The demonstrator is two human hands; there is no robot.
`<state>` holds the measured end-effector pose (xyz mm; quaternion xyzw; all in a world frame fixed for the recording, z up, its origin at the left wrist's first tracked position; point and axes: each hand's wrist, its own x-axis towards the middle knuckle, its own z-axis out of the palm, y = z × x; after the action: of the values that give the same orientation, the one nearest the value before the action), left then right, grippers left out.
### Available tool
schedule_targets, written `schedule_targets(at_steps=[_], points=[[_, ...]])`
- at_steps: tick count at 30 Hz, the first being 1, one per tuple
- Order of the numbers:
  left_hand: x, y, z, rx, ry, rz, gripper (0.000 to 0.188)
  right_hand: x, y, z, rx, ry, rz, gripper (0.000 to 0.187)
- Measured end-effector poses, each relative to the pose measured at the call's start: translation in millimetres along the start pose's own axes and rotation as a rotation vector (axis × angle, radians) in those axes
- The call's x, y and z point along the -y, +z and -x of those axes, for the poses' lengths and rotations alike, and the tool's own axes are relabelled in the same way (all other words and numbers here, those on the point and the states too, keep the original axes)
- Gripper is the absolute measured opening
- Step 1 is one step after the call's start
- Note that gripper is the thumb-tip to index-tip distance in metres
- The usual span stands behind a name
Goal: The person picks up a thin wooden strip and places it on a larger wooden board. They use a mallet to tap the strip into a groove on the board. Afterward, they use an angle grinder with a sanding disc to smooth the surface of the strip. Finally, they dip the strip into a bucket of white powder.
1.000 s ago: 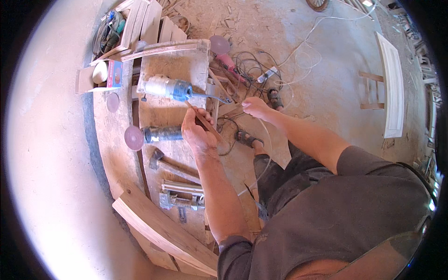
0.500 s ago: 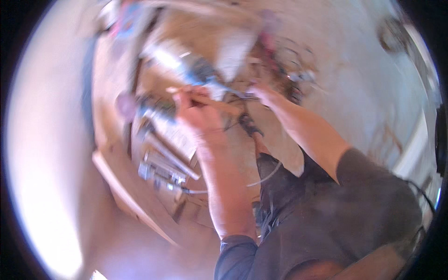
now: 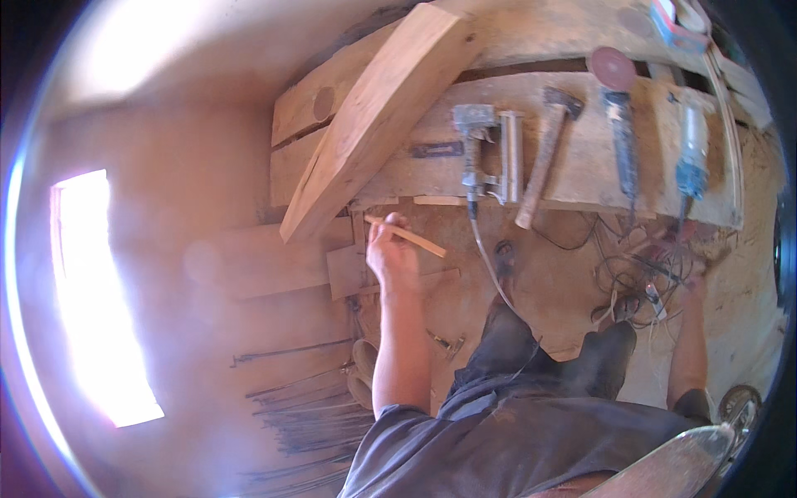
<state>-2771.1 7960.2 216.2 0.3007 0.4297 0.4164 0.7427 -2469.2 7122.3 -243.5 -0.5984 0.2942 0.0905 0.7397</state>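
Note:
My left hand (image 3: 393, 259) is closed around a thin wooden strip (image 3: 422, 241), held out in front of the workbench's near edge. The strip sticks out on both sides of my fist. Off to the right, my right hand (image 3: 694, 280) is lowered beside a tangle of cables (image 3: 635, 270). Its fingers are smeared and partly lost against the cords, so what it grips, if anything, is unclear. On the plank workbench (image 3: 581, 187) lie a nail gun (image 3: 473, 148) with a hose, a hatchet (image 3: 544, 158), a disc grinder (image 3: 621, 137) and a teal-ended power tool (image 3: 691, 158).
A thick wooden beam (image 3: 382, 108) lies slantwise across the bench, its near end jutting past the edge. The pale hose (image 3: 488, 257) hangs down by my legs. Thin rods (image 3: 311, 415) lie at the lower left, near a bright window (image 3: 104, 290). A wheel (image 3: 739, 407) stands lower right.
My view has swung left, bringing the bench and its tools across the top. The strip stays in my left hand. My right hand is now farther from the left, at the far right.

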Motion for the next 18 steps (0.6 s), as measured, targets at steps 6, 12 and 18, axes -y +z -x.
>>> schedule_targets(at_steps=[6, 12, 18], points=[[-158.3, -122.6, -92.7, -0.292, 0.235, 0.032, 0.03, 41.4, 29.6, 213.8, -0.056, -0.777, 1.619, 0.023], [-198.8, -165.4, -235.1, -0.415, 0.195, 0.045, 0.023, 166.5, 118.2, 407.4, -0.485, -0.331, 2.179, 0.023], [-184.1, -138.2, -276.6, -0.683, 0.359, -0.487, 0.03, 231.8, 65.3, 478.0, -0.55, -0.497, 1.756, 0.018]])
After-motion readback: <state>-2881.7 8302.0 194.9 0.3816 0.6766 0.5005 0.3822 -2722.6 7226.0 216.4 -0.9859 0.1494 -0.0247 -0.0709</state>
